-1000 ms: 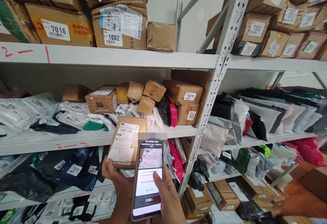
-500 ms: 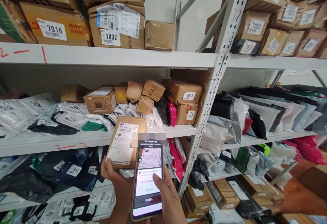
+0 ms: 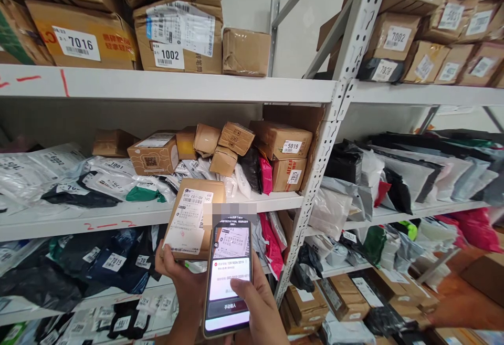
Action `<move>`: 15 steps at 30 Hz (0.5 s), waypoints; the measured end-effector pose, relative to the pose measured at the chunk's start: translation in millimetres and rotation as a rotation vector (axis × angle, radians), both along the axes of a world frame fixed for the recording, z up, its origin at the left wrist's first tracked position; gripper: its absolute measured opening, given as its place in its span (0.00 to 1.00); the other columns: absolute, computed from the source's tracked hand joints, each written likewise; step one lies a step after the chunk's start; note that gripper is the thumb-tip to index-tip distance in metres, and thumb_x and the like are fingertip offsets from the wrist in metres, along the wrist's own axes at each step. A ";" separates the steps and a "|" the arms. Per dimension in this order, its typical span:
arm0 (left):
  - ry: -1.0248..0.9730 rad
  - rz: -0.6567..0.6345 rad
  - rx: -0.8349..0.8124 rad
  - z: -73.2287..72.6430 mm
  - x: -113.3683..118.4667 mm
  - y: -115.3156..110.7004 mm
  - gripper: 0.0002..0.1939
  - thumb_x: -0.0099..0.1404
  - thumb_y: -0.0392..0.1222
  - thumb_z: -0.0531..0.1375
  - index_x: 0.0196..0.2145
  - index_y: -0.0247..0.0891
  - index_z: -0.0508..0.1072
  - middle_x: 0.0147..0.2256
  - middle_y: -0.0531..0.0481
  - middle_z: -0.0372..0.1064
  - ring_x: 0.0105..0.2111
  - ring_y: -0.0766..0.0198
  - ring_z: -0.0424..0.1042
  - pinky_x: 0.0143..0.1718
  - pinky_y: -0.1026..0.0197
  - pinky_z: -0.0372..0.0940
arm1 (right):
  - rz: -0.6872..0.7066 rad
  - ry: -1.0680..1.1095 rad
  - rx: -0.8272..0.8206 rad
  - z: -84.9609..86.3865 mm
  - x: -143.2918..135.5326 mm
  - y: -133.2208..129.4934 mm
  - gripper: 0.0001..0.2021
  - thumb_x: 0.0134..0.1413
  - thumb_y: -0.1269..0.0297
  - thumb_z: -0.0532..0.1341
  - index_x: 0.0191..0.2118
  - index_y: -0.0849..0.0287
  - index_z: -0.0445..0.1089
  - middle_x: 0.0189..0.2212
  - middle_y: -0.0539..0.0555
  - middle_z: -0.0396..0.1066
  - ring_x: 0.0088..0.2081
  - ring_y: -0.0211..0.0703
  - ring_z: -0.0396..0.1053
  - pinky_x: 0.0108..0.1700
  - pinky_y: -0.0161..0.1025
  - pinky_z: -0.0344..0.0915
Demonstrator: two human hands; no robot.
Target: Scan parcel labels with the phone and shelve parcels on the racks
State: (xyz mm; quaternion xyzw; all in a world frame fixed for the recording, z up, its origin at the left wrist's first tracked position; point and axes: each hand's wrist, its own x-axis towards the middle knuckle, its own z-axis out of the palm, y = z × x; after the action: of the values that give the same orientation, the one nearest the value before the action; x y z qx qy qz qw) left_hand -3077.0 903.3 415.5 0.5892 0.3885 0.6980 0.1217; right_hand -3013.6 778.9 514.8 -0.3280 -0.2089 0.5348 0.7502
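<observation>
My left hand [image 3: 181, 276] grips the lower left corner of a brown cardboard parcel [image 3: 218, 190] with a white shipping label facing up. A smartphone [image 3: 230, 316] is held upright by my right hand [image 3: 262, 300], whose thumb lies over the middle of the lit screen. The screen shows a picture of a label, a white panel with text and numbers, and a dark button. The phone's upper part overlaps the parcel's lower right side. A blurred patch covers the phone's top edge.
White metal shelves [image 3: 157, 83] hold parcels in front of me. Small boxes and bags lie on the middle shelf, with a box marked 5019 [image 3: 281, 140] at its right end. A perforated post [image 3: 328, 135] stands to the right, with more shelves beyond. Boxes [image 3: 342, 295] sit low at the right.
My right thumb has moved slightly left and down on the phone screen, and a longer number row now shows there. The parcel and phone have barely moved.
</observation>
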 end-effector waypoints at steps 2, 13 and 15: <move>0.000 0.007 0.006 -2.3 -0.2 1.8 0.62 0.45 0.40 0.71 0.66 0.44 0.35 0.64 0.33 0.31 0.65 0.44 0.44 0.59 0.42 0.59 | -0.002 -0.002 -0.006 0.5 -0.3 -0.2 0.37 0.37 0.62 0.69 0.57 0.53 0.58 0.34 0.52 0.78 0.23 0.47 0.73 0.11 0.31 0.47; -0.035 0.011 0.003 -3.7 1.9 3.9 0.54 0.51 0.40 0.67 0.66 0.44 0.38 0.63 0.34 0.33 0.63 0.44 0.50 0.56 0.44 0.62 | 0.046 0.083 0.037 -7.6 0.4 0.0 0.44 0.34 0.63 0.70 0.61 0.53 0.53 0.34 0.52 0.77 0.20 0.41 0.69 0.15 0.33 0.60; -0.009 0.041 0.058 -4.4 1.4 5.6 0.55 0.50 0.40 0.67 0.66 0.45 0.38 0.64 0.35 0.34 0.63 0.43 0.49 0.56 0.45 0.63 | 0.053 0.054 0.102 -11.6 0.9 -0.7 0.41 0.39 0.60 0.69 0.61 0.52 0.53 0.37 0.54 0.77 0.27 0.46 0.73 0.21 0.37 0.67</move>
State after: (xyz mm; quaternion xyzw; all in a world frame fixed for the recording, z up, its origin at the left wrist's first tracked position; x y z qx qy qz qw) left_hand -3075.6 909.0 411.1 0.5814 0.3795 0.7137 0.0921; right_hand -3012.7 778.2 503.1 -0.2694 -0.2242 0.5517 0.7568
